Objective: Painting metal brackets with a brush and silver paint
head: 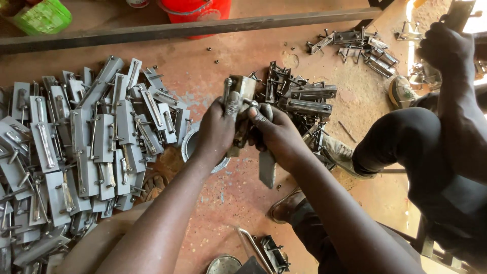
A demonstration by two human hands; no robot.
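Observation:
My left hand (217,131) and my right hand (276,136) meet in the middle of the view, both closed on one grey metal latch piece (240,96) held upright above the floor. A flat metal strip (267,170) hangs down below my right hand. Under my hands sits a small round metal bowl (190,144), partly hidden. A large heap of grey metal latch plates (81,152) lies to the left, and a smaller darker pile of latch parts (304,101) lies just right of my hands.
Another person (446,152) in dark clothes sits at the right, a hand (446,48) raised on a metal part. More parts (365,45) lie at the back right. A steel bar (193,28), red bucket (195,9) and green container (43,16) stand behind.

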